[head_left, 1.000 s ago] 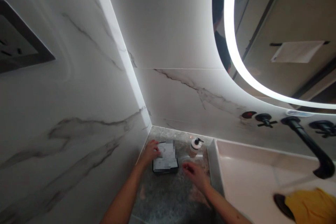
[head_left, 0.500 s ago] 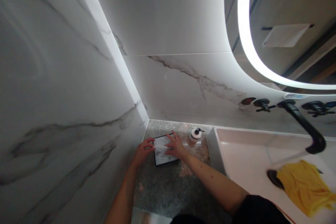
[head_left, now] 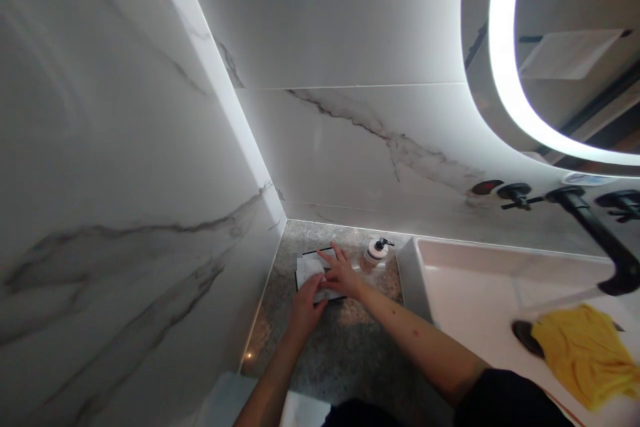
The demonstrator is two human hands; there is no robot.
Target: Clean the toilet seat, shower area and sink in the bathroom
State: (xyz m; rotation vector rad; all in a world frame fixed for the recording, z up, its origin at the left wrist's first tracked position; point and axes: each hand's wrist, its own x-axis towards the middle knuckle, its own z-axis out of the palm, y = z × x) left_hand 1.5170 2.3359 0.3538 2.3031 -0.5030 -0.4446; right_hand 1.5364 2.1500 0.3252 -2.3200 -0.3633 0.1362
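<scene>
A flat rectangular piece with a white marbled face and thin black edges [head_left: 306, 269] lies on the stone counter, partly covered by both hands. My left hand [head_left: 304, 310] is over its lower middle, fingers drawn together in a pinch; what is between them, if anything, is hidden. My right hand [head_left: 346, 279] rests on its right side with fingers spread, the lower ones close to the left fingertips. A white pump bottle [head_left: 376, 252] with a black nozzle stands just right of the right hand.
A white basin [head_left: 465, 293] is on the right, with a yellow cloth [head_left: 583, 350] by its dark drain [head_left: 526, 337]. Above it, a black faucet [head_left: 593, 227] and knobs stick out from the wall under a lit round mirror [head_left: 505, 40]. A marbled wall [head_left: 150, 280] bounds the counter [head_left: 350, 357] on the left.
My left hand has moved from the piece's left edge rightward onto its face, and its fingers have closed together. My right hand stays on the right side. The view has shifted slightly.
</scene>
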